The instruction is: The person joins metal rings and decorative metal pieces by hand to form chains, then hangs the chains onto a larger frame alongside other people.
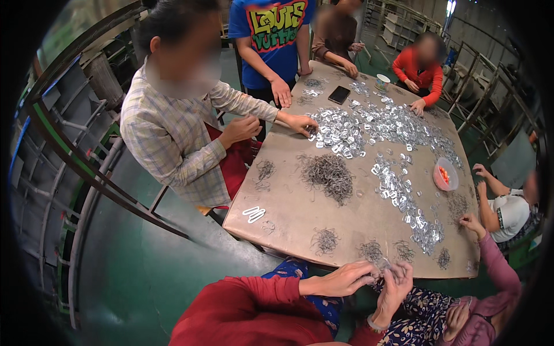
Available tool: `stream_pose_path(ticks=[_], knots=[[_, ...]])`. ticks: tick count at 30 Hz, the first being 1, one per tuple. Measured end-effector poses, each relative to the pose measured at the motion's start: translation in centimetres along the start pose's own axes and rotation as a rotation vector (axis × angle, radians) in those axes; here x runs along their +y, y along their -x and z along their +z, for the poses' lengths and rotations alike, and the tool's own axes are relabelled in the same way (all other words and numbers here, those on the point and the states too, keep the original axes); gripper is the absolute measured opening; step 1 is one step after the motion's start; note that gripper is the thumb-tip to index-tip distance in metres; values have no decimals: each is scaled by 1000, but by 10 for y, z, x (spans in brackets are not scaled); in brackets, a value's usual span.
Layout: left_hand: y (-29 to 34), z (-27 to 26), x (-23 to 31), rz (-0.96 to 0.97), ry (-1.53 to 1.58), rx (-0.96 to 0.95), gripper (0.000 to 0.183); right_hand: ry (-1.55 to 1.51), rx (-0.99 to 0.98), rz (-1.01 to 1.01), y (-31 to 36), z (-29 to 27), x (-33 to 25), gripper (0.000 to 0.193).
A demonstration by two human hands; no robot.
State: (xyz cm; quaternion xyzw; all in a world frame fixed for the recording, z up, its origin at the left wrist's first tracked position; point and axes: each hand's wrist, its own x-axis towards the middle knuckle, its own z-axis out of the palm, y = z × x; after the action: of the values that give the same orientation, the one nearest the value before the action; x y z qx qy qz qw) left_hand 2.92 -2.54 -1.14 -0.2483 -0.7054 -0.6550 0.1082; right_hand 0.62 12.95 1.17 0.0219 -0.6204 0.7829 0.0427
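Observation:
My left hand (350,277) and my right hand (395,286) meet at the near edge of the table (277,222). Fingers of both are pinched together around a thin metal piece (386,262), too small to tell its exact kind. Just beyond them lie small piles of bent grey wire pieces, one close to my fingertips (370,251) and another to its right (404,251). A separate little wire pile (326,240) is left of my hands. Past these, a trail of shiny flat metal buckles (398,190) runs across the tabletop.
A big wire heap (329,176) and a wide buckle heap (340,130) cover the middle. A pink-rimmed bowl (445,174) with orange bits stands at right; a black phone (339,95) and a cup (382,82) are farther off. Several people surround the table, one close at my right (490,282).

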Motion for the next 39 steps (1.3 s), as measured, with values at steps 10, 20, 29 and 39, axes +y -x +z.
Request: stream_pose_path(ticks=[10, 20, 29, 39], knots=[[-11, 17, 16, 81, -77, -26, 12, -33, 106, -222, 26, -7, -21, 14], [25, -16, -5, -9, -270, 177, 37, -9, 29, -222, 41, -4, 0, 14], [-16, -280, -125, -232, -1253, 129, 11, 25, -91, -174, 40, -5, -13, 15], [-4, -258, -111, -229, -1321, -7, 18, 33, -89, -177, 44, -4, -17, 15]])
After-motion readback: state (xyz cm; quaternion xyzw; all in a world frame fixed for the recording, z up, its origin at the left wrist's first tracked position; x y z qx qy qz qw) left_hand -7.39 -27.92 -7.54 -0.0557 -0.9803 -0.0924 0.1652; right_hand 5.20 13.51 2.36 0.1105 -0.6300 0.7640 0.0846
